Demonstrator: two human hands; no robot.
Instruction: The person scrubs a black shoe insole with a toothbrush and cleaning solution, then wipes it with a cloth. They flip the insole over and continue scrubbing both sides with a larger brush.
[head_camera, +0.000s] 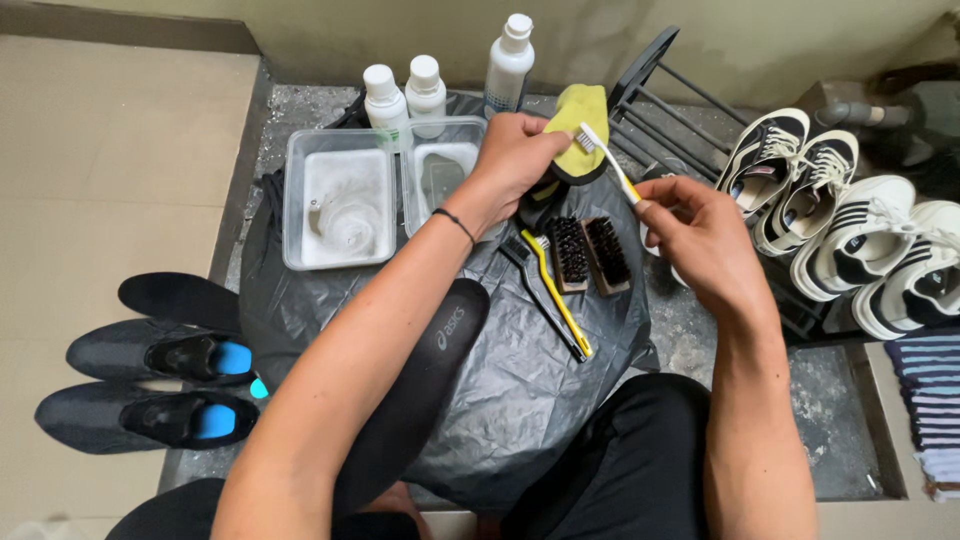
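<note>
From the head camera I see my left hand (515, 150) closed tight around a yellow cloth (580, 112). My right hand (700, 235) pinches the handle of a white toothbrush (605, 160), and its bristles touch the cloth.

Just under the hands lie two dark wooden brushes (590, 253) side by side. Beside them are a thin yellow brush (560, 295) and a thin black brush (540, 295). A black insole (425, 385) lies under my left arm.

Behind my left hand stand two clear tubs (340, 200) with cloudy water, and three white bottles (425, 90) behind those.

All this sits on a black plastic sheet (510, 390) over a rough grey floor. Black shoes with blue insides (160, 385) wait on the left. White striped sneakers (840, 225) lean on a black rack (650, 90) to the right. A pale wall is at the back.
</note>
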